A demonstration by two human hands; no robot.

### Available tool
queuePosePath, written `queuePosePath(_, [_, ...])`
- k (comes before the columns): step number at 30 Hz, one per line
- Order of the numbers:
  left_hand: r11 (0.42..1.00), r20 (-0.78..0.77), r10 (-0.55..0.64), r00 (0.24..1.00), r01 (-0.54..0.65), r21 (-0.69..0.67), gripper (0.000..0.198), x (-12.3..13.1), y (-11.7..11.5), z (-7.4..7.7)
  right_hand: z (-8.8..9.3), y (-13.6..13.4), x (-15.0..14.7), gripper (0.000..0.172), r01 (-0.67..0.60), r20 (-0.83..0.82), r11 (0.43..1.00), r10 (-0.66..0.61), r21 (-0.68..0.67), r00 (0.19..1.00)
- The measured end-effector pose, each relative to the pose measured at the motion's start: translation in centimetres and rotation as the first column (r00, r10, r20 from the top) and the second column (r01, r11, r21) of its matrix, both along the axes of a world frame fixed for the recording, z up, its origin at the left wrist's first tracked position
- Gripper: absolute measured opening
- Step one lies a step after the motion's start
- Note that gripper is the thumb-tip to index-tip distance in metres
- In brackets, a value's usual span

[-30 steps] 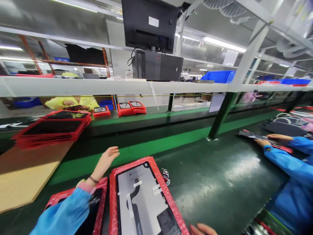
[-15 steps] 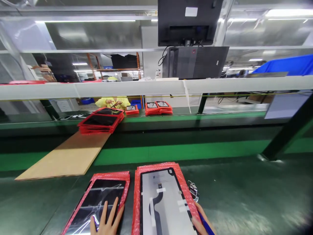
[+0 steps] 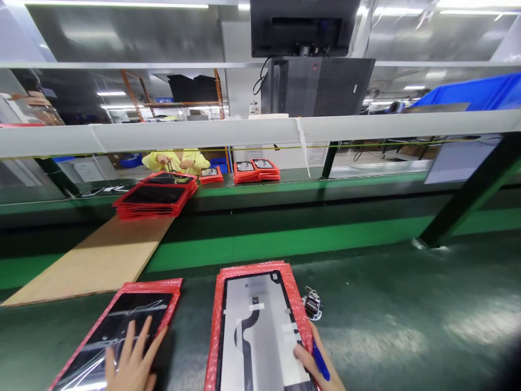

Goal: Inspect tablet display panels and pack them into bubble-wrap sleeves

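My left hand [image 3: 132,355] lies with fingers spread on a glossy black tablet screen [image 3: 140,309], which rests on red bubble wrap [image 3: 173,290] at the lower left. To its right, a second tablet screen [image 3: 266,320] shows its silver back, with a dark flex cable [image 3: 246,347] and white tape pieces. Under that one are layered red bubble-wrap sheets [image 3: 214,309]. My right hand [image 3: 319,361] grips this screen's right edge, thumb on the silver back. A blue pen [image 3: 321,363] is tucked in the same hand. The pen's tip is hard to make out.
A small metal clip-like object [image 3: 312,304] lies beyond my right hand. Ahead, a wooden board [image 3: 93,255] slopes up to a pile of red-wrapped screens [image 3: 154,202]. Smaller red-wrapped stacks [image 3: 256,172] stand farther back. A green post [image 3: 468,190] rises at right. A person in yellow [image 3: 177,161] works opposite.
My left hand and the black screen have slid left, widening the gap to the silver-backed screen. My right thumb has come farther onto the silver back. The camera view has shifted slightly.
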State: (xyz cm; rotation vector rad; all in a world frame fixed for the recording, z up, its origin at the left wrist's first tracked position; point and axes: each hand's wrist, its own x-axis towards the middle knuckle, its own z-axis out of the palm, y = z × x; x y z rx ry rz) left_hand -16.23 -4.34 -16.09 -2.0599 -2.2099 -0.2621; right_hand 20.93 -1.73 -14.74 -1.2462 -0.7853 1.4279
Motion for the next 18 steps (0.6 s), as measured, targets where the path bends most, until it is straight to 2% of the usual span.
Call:
queuePosePath(1, [0.998,0.185,-0.043,0.982,0.035,0.048,0.048,0.8,0.2,0.1,0.4,0.1,0.3,0.069,-0.016,0.001,1.000,0.016,0.010,1.000])
queuePosePath(2, [0.994,0.389,-0.102,0.915,0.077,0.079,0.045,1.8,0.5,0.3,0.8,0.3,0.7,0.065,-0.036,0.003,0.999,0.036,0.031,0.999])
queuePosePath(3, [0.991,0.592,-0.136,0.795,0.107,0.084,0.043,3.0,0.7,0.6,1.2,0.4,1.2,0.059,-0.039,0.010,0.997,0.039,0.067,0.999])
queuePosePath(5, [0.988,0.878,-0.072,0.474,0.157,-0.004,0.042,5.6,1.1,1.4,1.7,0.6,2.2,0.047,0.001,0.051,0.986,-0.010,0.166,0.999])
queuePosePath(6, [0.985,0.944,-0.017,0.330,0.169,-0.041,0.044,6.8,1.3,2.0,1.9,0.6,2.7,0.041,0.027,0.099,0.974,-0.050,0.226,0.994])
queuePosePath(8, [0.980,0.990,0.098,0.106,0.161,-0.114,0.047,8.8,1.7,3.5,2.3,0.4,3.4,0.029,0.013,0.233,0.936,-0.101,0.353,0.967])
queuePosePath(11, [0.964,0.957,0.256,-0.137,0.115,-0.241,0.044,10.4,2.3,5.8,3.0,-0.2,3.4,0.018,-0.168,0.429,0.873,-0.051,0.458,0.902])
queuePosePath(12, [0.952,0.933,0.303,-0.194,0.107,-0.287,0.042,10.7,2.5,6.5,3.2,-0.4,3.3,0.017,-0.222,0.475,0.857,-0.030,0.465,0.880])
queuePosePath(14, [0.928,0.892,0.372,-0.255,0.100,-0.359,0.040,11.0,2.9,7.7,3.3,-0.7,2.9,0.015,-0.312,0.540,0.838,0.024,0.449,0.841])
queuePosePath(18, [0.894,0.859,0.446,-0.251,0.074,-0.443,0.035,11.2,3.2,9.6,2.5,-1.0,2.6,0.010,-0.323,0.550,0.822,0.015,0.468,0.835])
